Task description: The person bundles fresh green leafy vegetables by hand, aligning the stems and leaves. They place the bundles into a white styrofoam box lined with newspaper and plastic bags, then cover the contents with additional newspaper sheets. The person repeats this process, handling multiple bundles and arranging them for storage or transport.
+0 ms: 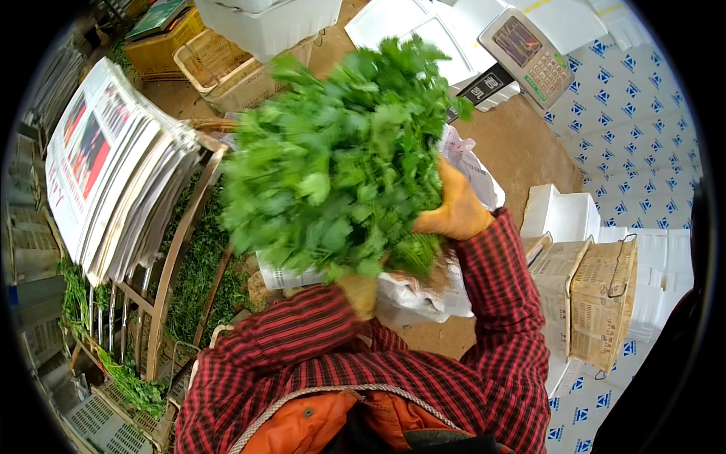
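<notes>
A big bunch of leafy green coriander point(334, 164) fills the middle of the view, somewhat blurred. My right hand point(456, 198), in a yellow-orange glove, grips its right side. Low on the bunch is my left hand point(360, 292), also yellow; leaves cover its fingers, but it appears to hold the bunch from below. Brownish roots point(439, 267) hang near the right wrist. Beneath the bunch lies a white container lined with printed newspaper point(420, 298), largely hidden by the leaves and my arms.
On the left, a newspaper stack point(125, 176) rests on a metal rack point(176, 249), with loose greens point(204, 244) beside it. A scale's keypad display point(527, 57) stands upper right. Plastic crates point(601, 301) and white foam boxes point(561, 213) line the right; another crate point(221, 68) lies ahead.
</notes>
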### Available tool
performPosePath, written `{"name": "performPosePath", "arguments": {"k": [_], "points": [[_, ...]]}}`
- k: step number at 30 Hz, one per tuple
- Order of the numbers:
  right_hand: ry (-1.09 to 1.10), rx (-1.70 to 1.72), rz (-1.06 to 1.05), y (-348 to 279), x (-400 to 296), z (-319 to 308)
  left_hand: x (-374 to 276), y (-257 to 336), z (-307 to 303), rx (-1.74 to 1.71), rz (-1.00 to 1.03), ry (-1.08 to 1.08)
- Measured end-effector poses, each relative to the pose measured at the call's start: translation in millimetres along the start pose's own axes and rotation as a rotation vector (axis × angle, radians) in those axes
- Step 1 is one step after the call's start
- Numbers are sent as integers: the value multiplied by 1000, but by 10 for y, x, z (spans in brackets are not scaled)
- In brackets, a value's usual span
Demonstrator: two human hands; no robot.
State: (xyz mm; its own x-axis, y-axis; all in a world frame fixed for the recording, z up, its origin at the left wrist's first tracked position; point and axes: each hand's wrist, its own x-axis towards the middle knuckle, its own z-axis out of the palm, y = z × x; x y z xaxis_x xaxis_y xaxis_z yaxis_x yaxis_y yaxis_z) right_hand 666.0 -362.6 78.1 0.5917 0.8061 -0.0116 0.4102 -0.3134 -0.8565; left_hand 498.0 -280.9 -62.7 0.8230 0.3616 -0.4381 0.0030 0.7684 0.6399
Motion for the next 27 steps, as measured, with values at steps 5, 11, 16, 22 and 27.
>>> {"name": "performPosePath", "arguments": {"k": [5, 11, 16, 22, 27], "points": [[-97, -34, 373, 1642, 11, -281, 690, -749, 554, 151, -211, 241], [29, -528, 370, 3466, 85, 453, 1118, -1057, -92, 8, -1041, 323], [361, -700, 199, 2561, 206, 494, 737, -480, 110, 491, -224, -153], [89, -1035, 683, 2784, 276, 1340, 1471, -476, -77, 1824, 98, -291], [144, -1088, 622, 2890, 346, 1415, 1558, -584, -184, 1890, 62, -334]]}}
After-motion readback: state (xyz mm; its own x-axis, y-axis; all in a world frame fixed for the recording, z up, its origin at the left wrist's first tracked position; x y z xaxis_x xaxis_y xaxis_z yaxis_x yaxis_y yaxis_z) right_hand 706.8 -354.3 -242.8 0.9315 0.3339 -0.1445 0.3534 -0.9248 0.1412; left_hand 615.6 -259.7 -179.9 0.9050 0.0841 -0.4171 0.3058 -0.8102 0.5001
